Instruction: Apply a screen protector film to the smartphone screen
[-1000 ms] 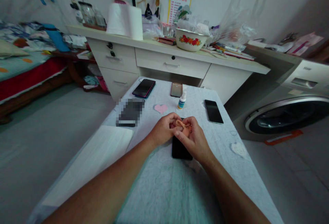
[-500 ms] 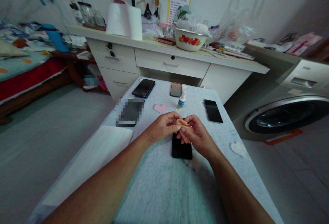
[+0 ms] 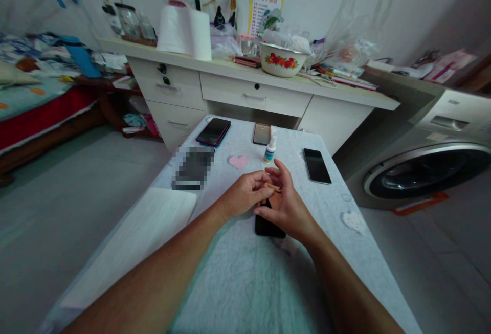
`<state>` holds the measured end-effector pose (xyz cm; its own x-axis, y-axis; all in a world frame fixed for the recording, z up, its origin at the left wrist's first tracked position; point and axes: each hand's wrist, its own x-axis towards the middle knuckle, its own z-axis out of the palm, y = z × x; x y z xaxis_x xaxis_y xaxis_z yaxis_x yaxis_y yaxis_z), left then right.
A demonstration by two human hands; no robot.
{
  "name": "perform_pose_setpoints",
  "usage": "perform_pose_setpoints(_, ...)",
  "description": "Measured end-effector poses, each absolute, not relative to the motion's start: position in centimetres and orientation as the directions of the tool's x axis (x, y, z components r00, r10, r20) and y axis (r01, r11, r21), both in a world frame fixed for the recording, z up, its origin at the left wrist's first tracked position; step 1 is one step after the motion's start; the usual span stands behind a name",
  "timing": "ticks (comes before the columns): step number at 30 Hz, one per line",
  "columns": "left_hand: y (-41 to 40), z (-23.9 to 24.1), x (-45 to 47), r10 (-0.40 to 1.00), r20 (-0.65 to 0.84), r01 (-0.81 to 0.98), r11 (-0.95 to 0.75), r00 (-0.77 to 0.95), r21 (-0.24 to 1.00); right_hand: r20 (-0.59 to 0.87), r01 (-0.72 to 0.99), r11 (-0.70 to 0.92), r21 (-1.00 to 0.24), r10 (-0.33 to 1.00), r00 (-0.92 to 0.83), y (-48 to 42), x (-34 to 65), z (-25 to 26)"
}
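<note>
My left hand (image 3: 245, 191) pinches a small folded orange cloth (image 3: 273, 187) between thumb and fingers. Close against its right side is my right hand (image 3: 290, 211), thumb and fingers spread apart, its palm turned toward the cloth. Beneath both hands a black phone (image 3: 269, 228) lies flat on the table; its upper part is mostly covered by them. Just beyond the fingers stands a small white spray bottle (image 3: 270, 151) with a blue and yellow label.
More phones lie around the table: a dark one (image 3: 214, 132) at far left, a blurred-out one (image 3: 193, 168) below it, one (image 3: 317, 165) at right. A phone case (image 3: 262, 133) lies at the back. White drawers (image 3: 256, 93) stand behind, a washing machine (image 3: 425, 170) at right.
My right hand has let go of the cloth and spread its fingers, the thumb now lower. The left hand keeps its pinch on the cloth.
</note>
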<state>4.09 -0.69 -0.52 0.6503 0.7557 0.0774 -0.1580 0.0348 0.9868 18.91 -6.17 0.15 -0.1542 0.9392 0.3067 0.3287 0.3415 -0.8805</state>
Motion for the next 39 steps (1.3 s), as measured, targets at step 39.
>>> perform_pose_setpoints(39,1.4,-2.1,3.6,0.923,0.058,-0.118,-0.013,0.381,0.993,0.182,0.564,0.177,-0.807,0.982,-0.049,-5.8,20.4,0.0)
